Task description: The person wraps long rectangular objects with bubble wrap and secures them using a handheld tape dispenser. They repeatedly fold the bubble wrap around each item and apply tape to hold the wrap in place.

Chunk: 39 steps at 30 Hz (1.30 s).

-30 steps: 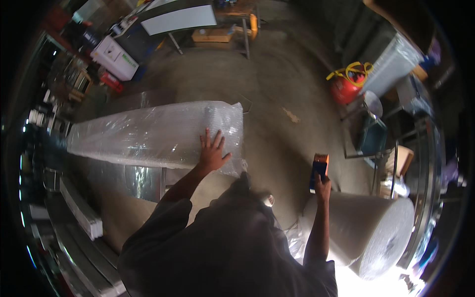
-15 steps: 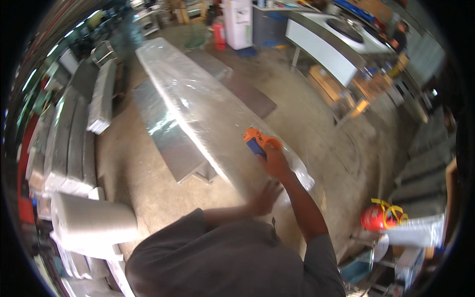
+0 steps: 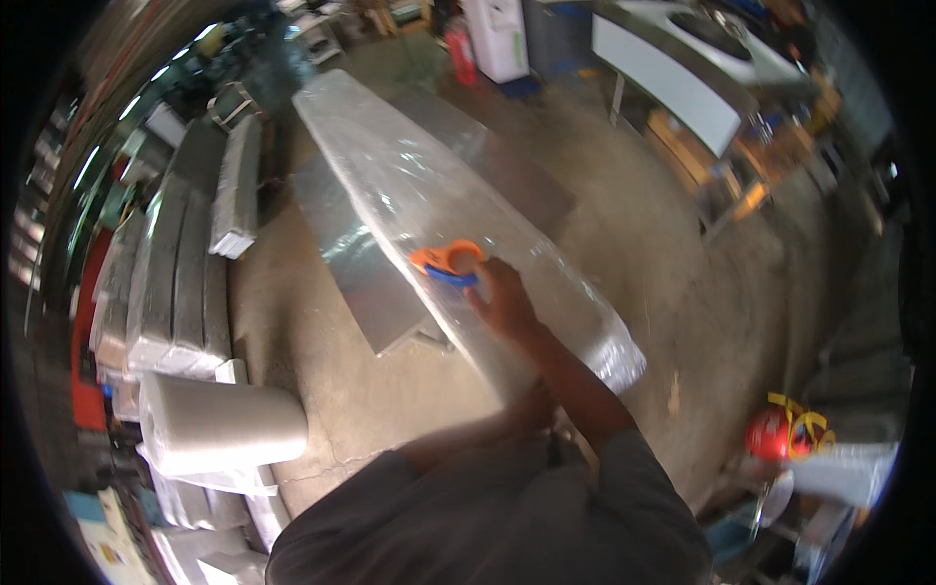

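Note:
A long panel wrapped in clear plastic film stretches away from me, its near end close to my body. My right hand is closed on an orange and blue tape dispenser, holding it over the panel near its left edge. At the panel's near end is my left hand, low and close to my body. Motion blur and my right forearm hide most of its fingers. Bunched film shines at the near right corner.
Flat boards lie crosswise under the panel. A big roll of wrapping stands at the left, beside stacked wrapped lengths. A white counter is at the far right. Nearer on that side is a red round container with yellow straps.
My right hand has carried the tape dispenser leftward across the panel, turning it. My left hand has drawn nearer my body, partly behind the right forearm. The whole view has shifted slightly.

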Tool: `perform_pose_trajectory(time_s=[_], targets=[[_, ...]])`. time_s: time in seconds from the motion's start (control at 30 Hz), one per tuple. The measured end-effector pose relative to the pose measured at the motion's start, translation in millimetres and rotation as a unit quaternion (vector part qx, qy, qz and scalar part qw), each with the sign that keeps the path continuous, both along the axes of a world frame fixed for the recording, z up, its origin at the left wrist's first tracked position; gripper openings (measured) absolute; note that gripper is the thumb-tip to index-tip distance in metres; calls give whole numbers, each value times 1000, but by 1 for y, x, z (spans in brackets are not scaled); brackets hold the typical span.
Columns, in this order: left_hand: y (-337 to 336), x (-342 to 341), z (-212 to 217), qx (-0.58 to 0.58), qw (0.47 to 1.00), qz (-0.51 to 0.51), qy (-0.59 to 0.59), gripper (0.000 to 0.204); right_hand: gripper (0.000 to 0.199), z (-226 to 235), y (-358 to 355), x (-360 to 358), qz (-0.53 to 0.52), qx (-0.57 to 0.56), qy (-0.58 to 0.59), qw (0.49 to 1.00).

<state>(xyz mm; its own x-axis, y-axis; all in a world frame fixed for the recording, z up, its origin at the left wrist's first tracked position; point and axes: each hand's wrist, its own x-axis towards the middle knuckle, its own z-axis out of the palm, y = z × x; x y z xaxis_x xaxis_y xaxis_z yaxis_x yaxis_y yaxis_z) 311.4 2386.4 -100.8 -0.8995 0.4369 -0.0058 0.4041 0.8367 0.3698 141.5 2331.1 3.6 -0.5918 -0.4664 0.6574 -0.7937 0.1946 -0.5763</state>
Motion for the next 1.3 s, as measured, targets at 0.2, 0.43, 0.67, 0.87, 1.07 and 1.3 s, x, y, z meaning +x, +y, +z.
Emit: perform_pose_trajectory(time_s=[0.2, 0.43, 0.67, 0.87, 1.07, 1.3], targets=[[-3, -10, 23, -20, 997, -74, -15, 91, 21, -40, 241, 76, -432, -195, -296, 829], [11, -22, 54, -235, 957, -169, 11, 82, 59, -138, 266, 148, -404, -152, -575, 695], [24, -18, 60, -262, 949, -173, 17, 80, 36, -149, 256, 114, -319, -277, -527, 738], [52, -10, 77, -108, 990, -89, 29, 87, 25, -127, 278, 137, -131, -316, -582, 738], [61, -16, 72, -151, 973, -106, 135, 78, 64, -154, 334, 103, -353, -164, -496, 776], [51, -17, 80, -77, 974, -142, 158, 47, 93, -157, 346, 50, -328, 58, -409, 850]])
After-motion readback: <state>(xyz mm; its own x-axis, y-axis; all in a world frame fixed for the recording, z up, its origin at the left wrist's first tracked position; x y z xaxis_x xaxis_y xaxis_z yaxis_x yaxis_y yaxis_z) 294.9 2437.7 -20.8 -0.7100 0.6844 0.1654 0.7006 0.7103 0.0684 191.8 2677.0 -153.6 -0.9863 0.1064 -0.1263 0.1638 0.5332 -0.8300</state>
